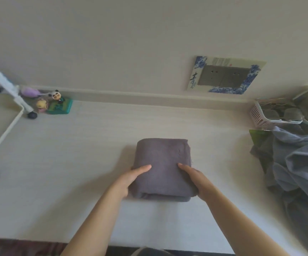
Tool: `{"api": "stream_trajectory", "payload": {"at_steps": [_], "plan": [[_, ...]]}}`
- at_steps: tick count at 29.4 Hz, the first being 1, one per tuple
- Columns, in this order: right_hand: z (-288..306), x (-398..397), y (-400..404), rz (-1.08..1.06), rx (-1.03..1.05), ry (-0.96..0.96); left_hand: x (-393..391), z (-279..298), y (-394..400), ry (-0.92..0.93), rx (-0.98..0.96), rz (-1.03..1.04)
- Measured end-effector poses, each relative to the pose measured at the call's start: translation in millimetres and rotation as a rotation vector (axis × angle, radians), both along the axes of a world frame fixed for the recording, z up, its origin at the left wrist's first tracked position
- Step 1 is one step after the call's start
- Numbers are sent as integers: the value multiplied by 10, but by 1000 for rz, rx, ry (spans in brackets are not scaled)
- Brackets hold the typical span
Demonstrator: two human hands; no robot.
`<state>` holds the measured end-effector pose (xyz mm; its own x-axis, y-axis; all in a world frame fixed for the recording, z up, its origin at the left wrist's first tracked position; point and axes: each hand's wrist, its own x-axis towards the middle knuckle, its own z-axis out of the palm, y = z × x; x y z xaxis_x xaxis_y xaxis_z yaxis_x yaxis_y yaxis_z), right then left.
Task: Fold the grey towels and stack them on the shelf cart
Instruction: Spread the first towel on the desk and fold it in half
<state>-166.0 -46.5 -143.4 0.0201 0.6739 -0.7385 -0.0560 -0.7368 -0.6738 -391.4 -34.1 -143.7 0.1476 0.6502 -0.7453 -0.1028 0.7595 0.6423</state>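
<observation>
A folded dark grey towel lies as a thick square on the pale table, in the middle of the view. My left hand grips its near left edge, thumb on top and fingers tucked under the side. My right hand grips the near right edge the same way. A heap of unfolded grey towels lies at the right. The white shelf cart stands at the far left, its top tray seen from above.
Small toy figures sit by the wall beside the cart. Pink and white baskets with rolled cloths stand at the back right. A socket panel with a blue-patterned frame is on the wall.
</observation>
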Motion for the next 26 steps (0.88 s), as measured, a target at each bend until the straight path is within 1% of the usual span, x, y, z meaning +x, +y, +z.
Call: {"api": "stream_trajectory", "payload": {"at_steps": [2, 4, 7, 10, 13, 15, 18, 19, 22, 26], "plan": [[16, -171, 30, -2, 26, 67, -180, 50, -34, -27, 7, 48], [100, -622, 90, 41, 58, 124, -632, 117, -61, -11, 20, 113], [186, -1228, 225, 138, 123, 198, -1273, 259, -29, 24, 102, 171], [313, -2035, 471, 232, 213, 209, -2090, 436, -1, 67, 185, 264], [422, -2505, 679, 288, 284, 223, -2530, 567, 53, 111, 248, 329], [503, -3084, 907, 375, 316, 221, -3040, 654, 67, 139, 293, 451], [655, -3505, 1157, 461, 364, 224, -3348, 716, 110, 166, 327, 561], [671, -3536, 1205, 486, 377, 219, -3349, 717, 122, 161, 328, 587], [783, -3948, 1531, 562, 398, 213, -3644, 728, 236, 134, 329, 733], [911, -4093, 1796, 608, 386, 308, -3635, 751, 329, 125, 399, 894]]}}
